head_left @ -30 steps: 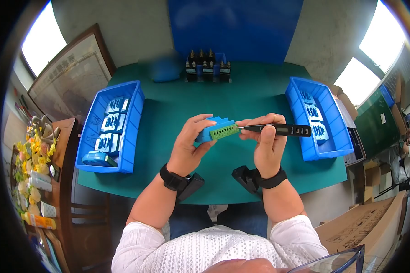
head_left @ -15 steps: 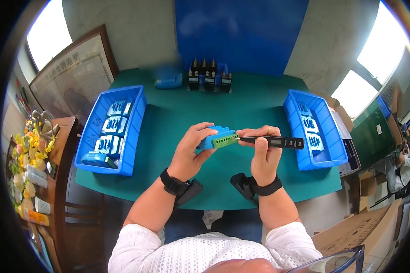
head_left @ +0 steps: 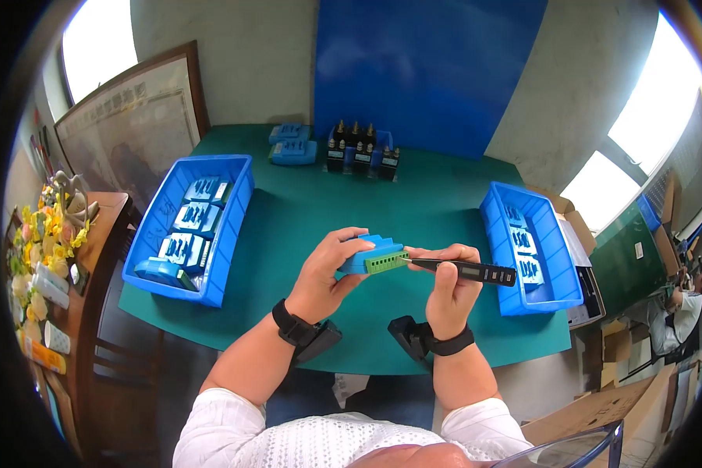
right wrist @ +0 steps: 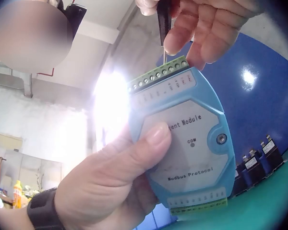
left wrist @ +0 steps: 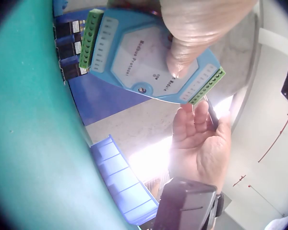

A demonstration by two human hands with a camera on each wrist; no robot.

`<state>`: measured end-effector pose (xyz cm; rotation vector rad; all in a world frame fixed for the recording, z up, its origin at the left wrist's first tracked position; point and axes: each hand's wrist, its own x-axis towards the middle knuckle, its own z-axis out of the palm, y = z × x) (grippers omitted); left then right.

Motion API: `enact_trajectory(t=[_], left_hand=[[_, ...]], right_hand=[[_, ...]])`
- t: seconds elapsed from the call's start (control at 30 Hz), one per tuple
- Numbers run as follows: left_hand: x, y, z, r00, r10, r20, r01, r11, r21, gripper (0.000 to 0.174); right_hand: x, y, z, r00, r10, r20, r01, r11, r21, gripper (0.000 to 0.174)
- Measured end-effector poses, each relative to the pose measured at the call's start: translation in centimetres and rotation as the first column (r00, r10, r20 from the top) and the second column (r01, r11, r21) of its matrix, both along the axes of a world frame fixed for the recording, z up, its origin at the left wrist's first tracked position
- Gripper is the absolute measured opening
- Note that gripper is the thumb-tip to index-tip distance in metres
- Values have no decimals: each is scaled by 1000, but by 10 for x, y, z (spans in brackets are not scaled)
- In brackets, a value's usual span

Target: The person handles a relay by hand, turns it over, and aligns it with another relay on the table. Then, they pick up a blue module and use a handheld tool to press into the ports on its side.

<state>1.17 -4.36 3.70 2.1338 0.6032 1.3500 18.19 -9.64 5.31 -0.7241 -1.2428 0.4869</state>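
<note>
My left hand grips a blue Modbus module above the table, thumb on its labelled face in both wrist views. A green screw terminal block runs along the module's edge facing my right hand. With my right hand I pinch a black digital test pen, which has a small display and a thin metal tip. That tip meets the terminal block among its screws in the right wrist view. The left wrist view shows another green block on the module's opposite edge.
Blue bins stand on the green table, one left and one right, both holding similar modules. At the back are blue modules and several black parts with metal posts. A flower-covered side table stands left.
The head view has tilted, so the scene sits lower and slightly turned. The pen slopes more in view, its tip still at the terminal block's right end. Both hands keep their holds.
</note>
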Motion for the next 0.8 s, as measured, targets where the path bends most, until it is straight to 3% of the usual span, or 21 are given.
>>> enact_trajectory(t=[0.2, 0.37, 0.5, 0.8], left_hand=[[0, -1, 0, 1000, -15, 9, 15, 1000, 1, 53], [0, 0, -1, 1000, -15, 20, 15, 1000, 2, 54], [-1, 0, -1, 1000, -13, 22, 13, 1000, -10, 53], [0, -1, -1, 1000, -14, 24, 15, 1000, -20, 52]], right_hand=[[0, 0, -1, 1000, -2, -10, 2, 1000, 1, 36], [4, 2, -4, 989, 112, -92, -105, 992, 76, 28], [-1, 0, 0, 998, 11, -54, -10, 1000, 9, 39], [-2, 0, 0, 998, 20, -52, -19, 1000, 9, 41]])
